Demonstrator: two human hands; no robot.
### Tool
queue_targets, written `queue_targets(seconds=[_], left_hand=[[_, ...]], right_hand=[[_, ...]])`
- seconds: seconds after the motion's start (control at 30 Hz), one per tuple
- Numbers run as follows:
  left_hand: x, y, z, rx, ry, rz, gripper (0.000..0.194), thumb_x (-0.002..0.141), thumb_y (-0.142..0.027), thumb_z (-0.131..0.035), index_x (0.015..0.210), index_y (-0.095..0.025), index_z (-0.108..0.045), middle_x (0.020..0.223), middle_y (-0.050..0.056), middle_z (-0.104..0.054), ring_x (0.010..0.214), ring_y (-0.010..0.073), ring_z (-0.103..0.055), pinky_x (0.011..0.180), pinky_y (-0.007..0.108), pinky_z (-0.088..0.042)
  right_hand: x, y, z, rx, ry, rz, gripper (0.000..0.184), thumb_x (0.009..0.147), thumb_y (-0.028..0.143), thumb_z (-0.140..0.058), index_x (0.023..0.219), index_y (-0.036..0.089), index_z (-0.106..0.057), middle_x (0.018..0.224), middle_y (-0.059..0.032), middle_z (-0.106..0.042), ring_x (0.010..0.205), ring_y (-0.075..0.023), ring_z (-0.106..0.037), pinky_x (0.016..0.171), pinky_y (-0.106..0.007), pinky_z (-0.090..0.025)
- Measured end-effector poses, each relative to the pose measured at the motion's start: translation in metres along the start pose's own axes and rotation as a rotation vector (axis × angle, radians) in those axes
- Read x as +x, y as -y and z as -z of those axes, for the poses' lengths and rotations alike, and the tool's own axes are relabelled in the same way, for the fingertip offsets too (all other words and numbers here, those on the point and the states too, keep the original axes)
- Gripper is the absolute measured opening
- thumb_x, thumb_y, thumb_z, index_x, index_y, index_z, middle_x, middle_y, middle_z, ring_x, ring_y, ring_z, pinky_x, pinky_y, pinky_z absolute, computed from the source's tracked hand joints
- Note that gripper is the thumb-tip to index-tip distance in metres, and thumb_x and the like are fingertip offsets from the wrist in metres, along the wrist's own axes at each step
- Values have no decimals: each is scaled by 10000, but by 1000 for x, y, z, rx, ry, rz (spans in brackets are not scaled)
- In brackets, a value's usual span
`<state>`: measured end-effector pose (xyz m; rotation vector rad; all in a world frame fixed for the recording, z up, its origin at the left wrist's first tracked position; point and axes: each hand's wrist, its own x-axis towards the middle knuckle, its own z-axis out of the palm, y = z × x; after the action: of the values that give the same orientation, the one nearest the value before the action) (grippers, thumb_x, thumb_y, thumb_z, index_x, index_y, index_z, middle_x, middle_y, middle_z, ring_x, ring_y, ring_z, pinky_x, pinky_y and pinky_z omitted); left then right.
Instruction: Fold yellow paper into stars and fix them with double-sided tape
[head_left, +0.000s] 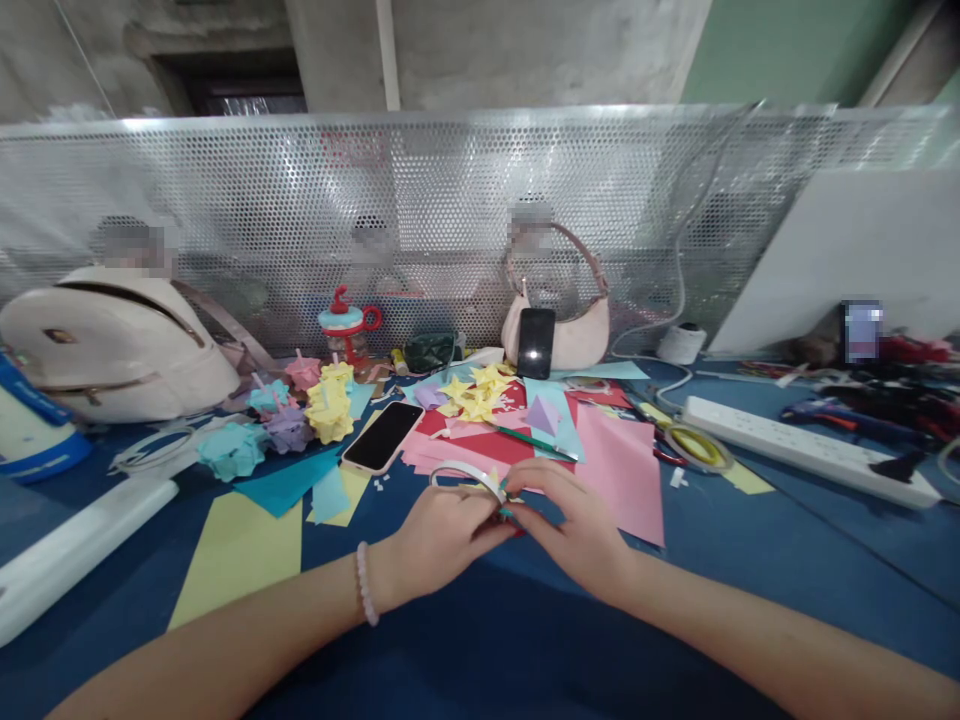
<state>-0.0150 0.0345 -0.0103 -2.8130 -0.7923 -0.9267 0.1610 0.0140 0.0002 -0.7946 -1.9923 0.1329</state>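
Note:
A thin white ring that looks like a roll of tape (480,474) is held upright over the middle of the table. My left hand (442,535) is closed around its lower side, with a pale bead bracelet (365,585) at the wrist. My right hand (577,525) pinches at the ring's right edge, thumb and forefinger together with green nails; what lies exactly between those fingertips is too small to tell. Pink paper sheets (619,465) and a green pencil-like stick (532,442) lie just beyond. Yellow folded paper stars (480,392) sit behind them.
A black-screened phone (382,436) lies left of the papers; another phone (536,342) leans on a handbag (589,335). Folded paper pieces (232,450) and a backpack (112,345) are at left. A power strip (810,450) stands right, and a perforated metal screen (450,180) closes the back.

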Motion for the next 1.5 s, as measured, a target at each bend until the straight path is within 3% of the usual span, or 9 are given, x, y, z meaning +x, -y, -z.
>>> queue_targets(seconds=[0.77, 1.03, 1.33, 1.5], left_hand=[[1, 0, 2, 11, 2, -25, 335, 926, -374, -350, 813, -134, -555, 638, 26, -618, 564, 161, -609, 544, 262, -459], [0, 1, 1, -12, 16, -9, 295, 917, -367, -383, 872, -128, -550, 652, 25, -618, 576, 160, -609, 561, 259, -464], [-1, 2, 1, -10, 26, -16, 304, 915, -362, -391, 778, -143, -551, 647, 24, -619, 603, 150, -615, 575, 244, -464], [-1, 2, 1, 3, 27, -15, 316, 922, -373, -366, 818, -140, -552, 641, 21, -612, 585, 156, -609, 565, 256, -463]], right_hand=[[0, -1, -2, 15, 17, 4, 105, 820, 111, -510, 854, 210, -521, 819, -29, -610, 773, -133, -598, 690, -239, -527], [-2, -3, -1, -24, 41, 1, 146, 819, 111, -516, 930, 206, -521, 875, -47, -624, 843, -146, -601, 741, -258, -527], [-1, -3, -2, -22, 36, -3, 90, 831, 142, -511, 894, 201, -537, 855, -49, -629, 818, -152, -610, 717, -267, -534], [-1, -1, -2, 11, 29, -4, 81, 836, 145, -496, 854, 213, -537, 818, -37, -623, 777, -151, -612, 685, -270, -537]])
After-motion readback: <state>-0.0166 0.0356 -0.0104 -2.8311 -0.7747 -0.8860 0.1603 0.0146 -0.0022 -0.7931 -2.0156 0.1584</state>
